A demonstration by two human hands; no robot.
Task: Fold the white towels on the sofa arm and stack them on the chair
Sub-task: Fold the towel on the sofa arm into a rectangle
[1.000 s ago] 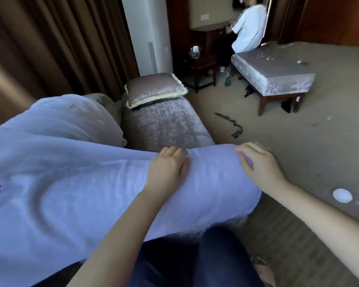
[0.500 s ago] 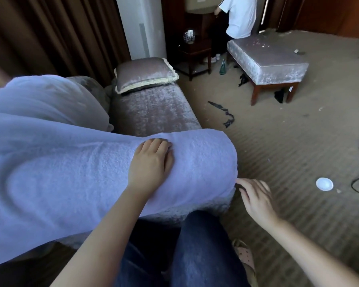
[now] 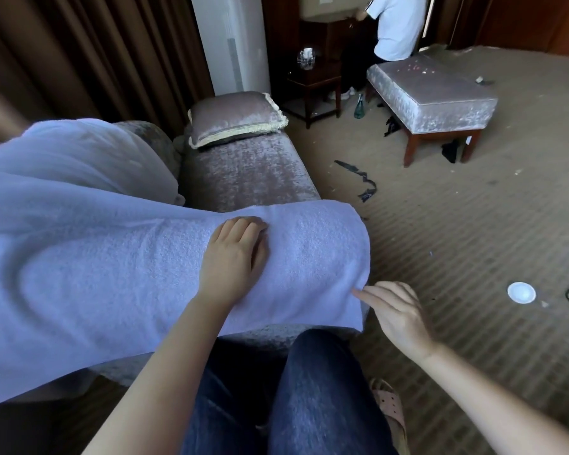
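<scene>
A large white towel (image 3: 112, 274) lies spread over the sofa arm (image 3: 270, 336), its right end hanging over the arm's front. My left hand (image 3: 234, 257) lies flat on top of the towel and presses it down. My right hand (image 3: 395, 313) is at the towel's lower right corner, fingers fairly straight, with the fingertips touching the hanging edge. A second white towel (image 3: 89, 156) is bunched up behind on the left.
The sofa seat (image 3: 247, 172) holds a cushion (image 3: 234, 118) at its far end. A padded stool (image 3: 431, 96) stands on the carpet beyond, a person beside it. A black strap (image 3: 358, 178) and a white lid (image 3: 521, 292) lie on the floor. My legs are below.
My right hand went from the top of the towel's right end down past the front of the arm to the hanging lower corner. The left hand stayed pressing on top.
</scene>
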